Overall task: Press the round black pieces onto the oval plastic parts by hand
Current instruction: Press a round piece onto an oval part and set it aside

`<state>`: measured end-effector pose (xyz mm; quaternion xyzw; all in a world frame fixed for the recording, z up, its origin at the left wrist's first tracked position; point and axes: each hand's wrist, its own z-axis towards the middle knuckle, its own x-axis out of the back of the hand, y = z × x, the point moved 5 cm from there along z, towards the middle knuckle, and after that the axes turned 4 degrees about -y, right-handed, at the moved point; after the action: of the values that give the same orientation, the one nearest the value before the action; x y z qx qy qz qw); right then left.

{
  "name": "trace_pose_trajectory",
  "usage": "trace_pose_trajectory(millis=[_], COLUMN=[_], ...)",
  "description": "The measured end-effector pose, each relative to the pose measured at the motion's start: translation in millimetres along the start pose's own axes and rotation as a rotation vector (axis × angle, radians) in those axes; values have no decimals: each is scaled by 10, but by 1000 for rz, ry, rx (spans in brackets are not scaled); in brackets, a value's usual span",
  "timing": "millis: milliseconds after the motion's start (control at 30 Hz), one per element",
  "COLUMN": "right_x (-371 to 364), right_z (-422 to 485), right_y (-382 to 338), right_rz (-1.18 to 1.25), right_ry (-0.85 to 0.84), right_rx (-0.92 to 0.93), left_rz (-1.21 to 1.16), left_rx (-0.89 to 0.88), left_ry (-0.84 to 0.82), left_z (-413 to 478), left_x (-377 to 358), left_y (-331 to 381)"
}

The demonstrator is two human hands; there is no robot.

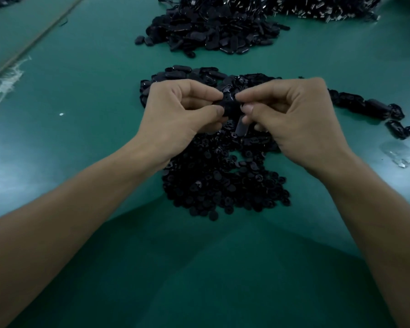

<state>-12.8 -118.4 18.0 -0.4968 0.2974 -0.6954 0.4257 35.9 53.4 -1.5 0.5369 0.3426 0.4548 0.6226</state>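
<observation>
Past the forearms, left hand and right hand fingers pinch one oval part between them.

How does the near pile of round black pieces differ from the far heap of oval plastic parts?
The round black pieces are small discs; the oval plastic parts are bigger, elongated. The pieces lie spread thin nearby; the oval parts are mounded farther off. Both are black, loose on the green table.
</observation>
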Motion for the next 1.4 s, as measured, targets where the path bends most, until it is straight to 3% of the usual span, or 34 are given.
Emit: trace_pose_trajectory(millis=[233, 533, 1233, 1400], right_x=[12, 24, -52, -67], right_z=[-4, -1, -93, -93], right_y=[-21, -74, -200, -228], right_rz=[185, 193, -264, -332], right_ry=[-4, -20, 100, 30], right_rx=[-90, -70, 63, 65], left_rz=[-28, -31, 238, 328], left_rx=[-50, -70, -170, -224], left_ry=[-4, -5, 1, 9], left_z=[-15, -24, -76, -102], left_x=[-9, -17, -68, -106], left_y=[74, 93, 119, 139])
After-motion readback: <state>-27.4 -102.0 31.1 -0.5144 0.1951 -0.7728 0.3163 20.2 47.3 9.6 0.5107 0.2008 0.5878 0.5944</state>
